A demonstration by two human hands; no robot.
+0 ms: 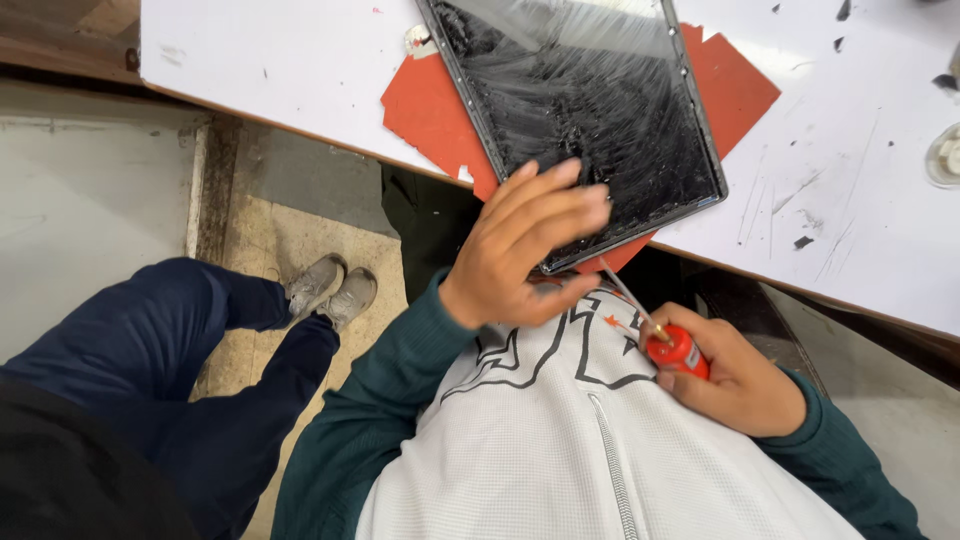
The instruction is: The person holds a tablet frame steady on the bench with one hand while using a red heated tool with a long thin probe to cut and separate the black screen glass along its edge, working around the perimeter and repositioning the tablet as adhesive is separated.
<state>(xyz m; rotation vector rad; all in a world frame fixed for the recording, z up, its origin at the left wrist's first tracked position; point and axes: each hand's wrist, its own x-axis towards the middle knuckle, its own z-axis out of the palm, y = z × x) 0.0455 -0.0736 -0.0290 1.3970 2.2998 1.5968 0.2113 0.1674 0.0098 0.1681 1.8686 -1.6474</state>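
Note:
A tablet [600, 110] with a badly cracked black screen lies on a red mat [430, 110] at the near edge of a white table [280, 60]. My left hand [525, 245] grips the tablet's near corner, fingers spread over the glass and thumb under the edge. My right hand [735, 375] holds a red-handled screwdriver [665, 340] against my chest. The thin metal shaft points up toward the tablet's bottom edge next to my left thumb.
Black flecks and scratch marks [800, 215] dot the white table at right. A pale round object [945, 155] sits at the right edge. Another person's legs in dark blue trousers [200, 350] and grey shoes [330, 290] stand on the floor at left.

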